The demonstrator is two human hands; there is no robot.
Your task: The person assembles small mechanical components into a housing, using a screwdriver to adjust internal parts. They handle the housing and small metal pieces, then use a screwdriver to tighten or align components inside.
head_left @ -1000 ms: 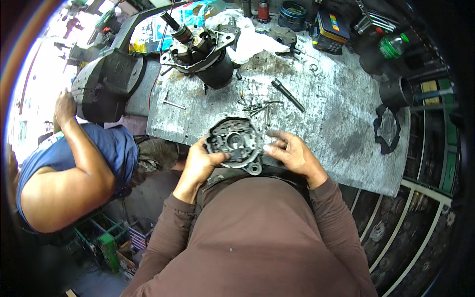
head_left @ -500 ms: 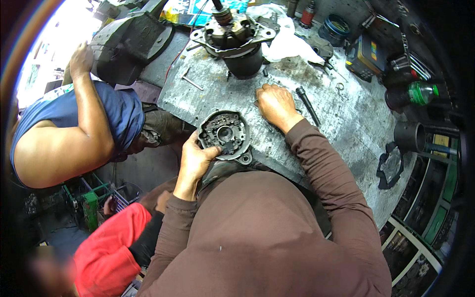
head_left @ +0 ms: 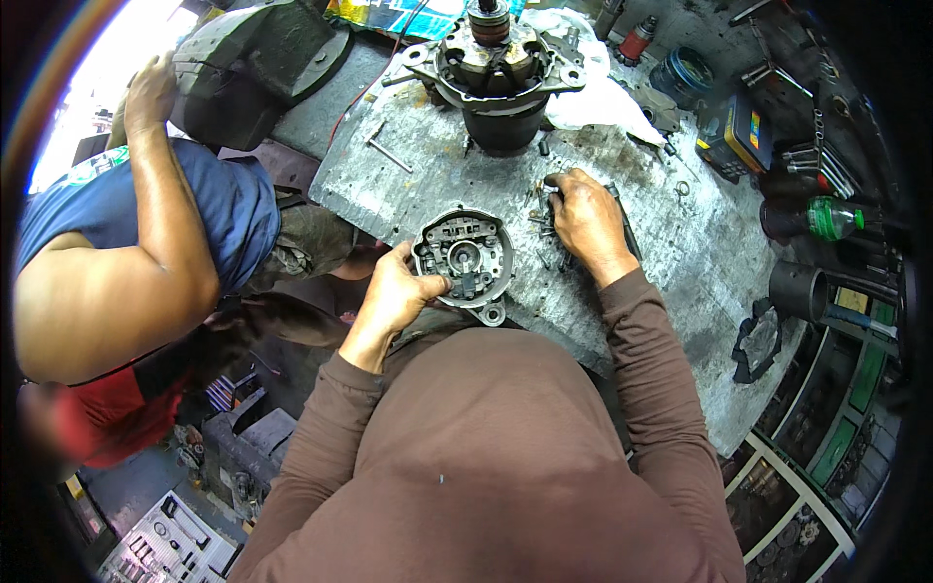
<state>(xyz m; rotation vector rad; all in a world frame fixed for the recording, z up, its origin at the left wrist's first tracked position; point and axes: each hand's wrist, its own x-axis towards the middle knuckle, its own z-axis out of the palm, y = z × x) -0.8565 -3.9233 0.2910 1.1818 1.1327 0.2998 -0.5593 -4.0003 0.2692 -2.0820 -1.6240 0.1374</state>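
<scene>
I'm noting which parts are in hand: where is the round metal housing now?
In the head view, the round metal housing is near the middle, held in the left hand at the workbench's near edge.

At the middle of the frame, a round metal cover is gripped by the left hand. To its upper right, small screws are covered in part by the right hand; whether one is pinched cannot be told. A motor is set on the grey table at the upper middle. At the left, a blue shirt is worn by a person.
</scene>
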